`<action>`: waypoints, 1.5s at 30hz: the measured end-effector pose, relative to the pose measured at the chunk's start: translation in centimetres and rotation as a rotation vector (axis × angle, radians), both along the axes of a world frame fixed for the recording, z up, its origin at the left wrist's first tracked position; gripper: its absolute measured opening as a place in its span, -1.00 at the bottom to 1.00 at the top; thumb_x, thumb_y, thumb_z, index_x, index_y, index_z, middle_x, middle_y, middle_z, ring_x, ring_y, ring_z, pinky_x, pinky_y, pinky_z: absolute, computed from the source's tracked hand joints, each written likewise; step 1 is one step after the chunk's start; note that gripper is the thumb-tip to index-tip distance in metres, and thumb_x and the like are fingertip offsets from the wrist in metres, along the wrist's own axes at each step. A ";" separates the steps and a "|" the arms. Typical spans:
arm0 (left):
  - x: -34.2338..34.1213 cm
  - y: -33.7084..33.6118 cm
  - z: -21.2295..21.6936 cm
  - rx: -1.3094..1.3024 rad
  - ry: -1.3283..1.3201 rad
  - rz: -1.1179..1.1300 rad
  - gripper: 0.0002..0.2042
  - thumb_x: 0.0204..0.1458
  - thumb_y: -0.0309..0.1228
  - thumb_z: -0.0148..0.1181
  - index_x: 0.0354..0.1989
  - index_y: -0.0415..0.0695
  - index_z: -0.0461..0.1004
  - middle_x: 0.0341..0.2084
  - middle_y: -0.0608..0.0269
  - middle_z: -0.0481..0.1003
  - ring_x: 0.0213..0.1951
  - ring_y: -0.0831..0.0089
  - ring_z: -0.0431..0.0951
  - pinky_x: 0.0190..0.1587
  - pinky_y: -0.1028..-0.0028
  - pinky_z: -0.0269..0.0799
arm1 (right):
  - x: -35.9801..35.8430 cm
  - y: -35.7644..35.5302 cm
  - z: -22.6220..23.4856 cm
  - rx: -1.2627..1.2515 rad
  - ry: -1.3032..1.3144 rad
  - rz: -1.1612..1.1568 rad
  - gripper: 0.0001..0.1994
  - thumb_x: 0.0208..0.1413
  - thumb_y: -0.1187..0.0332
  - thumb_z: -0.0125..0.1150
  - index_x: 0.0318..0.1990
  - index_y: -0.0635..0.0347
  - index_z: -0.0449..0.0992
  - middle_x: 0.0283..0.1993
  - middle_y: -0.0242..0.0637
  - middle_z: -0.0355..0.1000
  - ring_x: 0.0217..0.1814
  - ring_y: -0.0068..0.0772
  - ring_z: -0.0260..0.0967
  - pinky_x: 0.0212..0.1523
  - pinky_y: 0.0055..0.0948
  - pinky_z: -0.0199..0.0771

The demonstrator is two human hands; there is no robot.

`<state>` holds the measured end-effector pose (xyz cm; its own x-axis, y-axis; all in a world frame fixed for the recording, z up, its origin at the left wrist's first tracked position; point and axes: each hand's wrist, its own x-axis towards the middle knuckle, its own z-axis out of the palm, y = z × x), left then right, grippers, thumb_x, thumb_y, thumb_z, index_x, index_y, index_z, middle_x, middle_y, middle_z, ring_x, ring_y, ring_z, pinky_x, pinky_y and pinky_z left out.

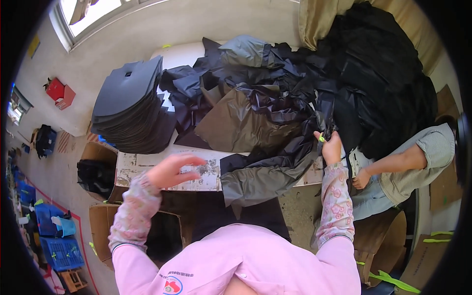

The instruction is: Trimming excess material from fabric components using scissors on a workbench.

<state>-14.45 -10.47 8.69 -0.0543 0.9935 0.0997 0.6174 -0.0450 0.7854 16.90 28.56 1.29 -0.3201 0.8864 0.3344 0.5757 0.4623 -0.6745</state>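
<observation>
My left hand (178,171) is open, fingers apart, above the near edge of a worn white table (199,169). My right hand (332,146) is closed on the gathered end of a black plastic-like sheet (324,115). A small yellow-green strip shows at its thumb; whether it is tied on or held, I cannot tell. Between my hands, a glossy dark sheet (268,179) droops over the table's front edge. Behind it lies a crumpled heap of thin black and brownish sheets (246,118). Beyond my left hand stands a tall stack of dark grey flat panels (129,98).
At right, a co-worker's hand (362,178) is close to my right forearm. A large black fabric pile (383,73) fills the back right. Cardboard boxes (101,228) stand below the table at left, another (378,238) at right. Blue crates (61,253) sit far left.
</observation>
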 end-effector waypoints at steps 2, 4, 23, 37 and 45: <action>1.8 6.5 -2.1 0.188 0.060 0.078 -0.76 0.04 -0.37 0.32 -0.14 -0.17 0.53 -0.34 0.12 0.52 -0.25 0.24 0.57 -0.14 0.37 0.49 | -0.3 0.8 -0.3 0.030 -0.079 -0.091 -0.47 -0.15 0.07 0.53 -0.28 0.38 0.45 -0.32 0.00 0.53 -0.26 0.02 0.51 -0.19 -0.20 0.43; 3.7 11.6 -3.7 0.067 0.050 0.126 -0.72 0.02 -0.21 0.34 -0.25 -0.14 0.54 -0.35 0.12 0.50 -0.35 0.23 0.57 -0.25 0.34 0.51 | -0.2 1.4 -0.4 0.000 -0.091 -0.152 -0.42 -0.20 0.00 0.53 -0.28 0.37 0.44 -0.30 0.05 0.52 -0.20 0.13 0.49 -0.17 -0.14 0.42; 3.3 -1.8 3.5 0.165 0.173 0.290 -0.80 -0.20 -0.66 0.36 -0.40 -0.25 0.45 -0.38 0.12 0.55 -0.32 0.25 0.56 -0.24 0.41 0.46 | 1.1 -3.9 3.4 -0.222 0.197 0.523 -0.54 -0.16 0.45 0.52 -0.12 0.26 0.37 -0.31 -0.35 0.42 -0.34 -0.52 0.31 -0.25 -0.48 0.41; 2.8 -9.1 -1.9 0.011 0.274 0.359 -0.79 -0.21 -0.69 0.27 -0.42 -0.19 0.38 -0.38 0.18 0.55 -0.26 0.15 0.52 -0.17 0.32 0.42 | -6.3 -7.8 0.3 -0.129 -0.383 0.744 -0.72 -0.08 0.34 0.37 -0.28 0.20 0.39 -0.35 -0.04 0.49 -0.22 0.10 0.46 -0.24 -0.09 0.42; 1.1 -12.1 -1.8 0.159 0.410 0.698 -0.81 -0.26 -0.73 0.25 -0.49 -0.21 0.41 -0.28 0.14 0.49 -0.17 0.17 0.49 -0.11 0.35 0.40 | 1.1 -9.1 5.9 -0.350 0.200 0.521 -0.89 0.06 0.51 0.25 -0.33 0.23 0.40 -0.47 -0.43 0.42 -0.49 -0.73 0.29 -0.46 -0.66 0.27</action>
<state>-13.31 -22.54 6.92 -0.5828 0.7168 0.3827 0.7808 0.3636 0.5081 18.03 19.51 7.17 -0.6985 0.6993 0.1520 0.1838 0.3805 -0.9063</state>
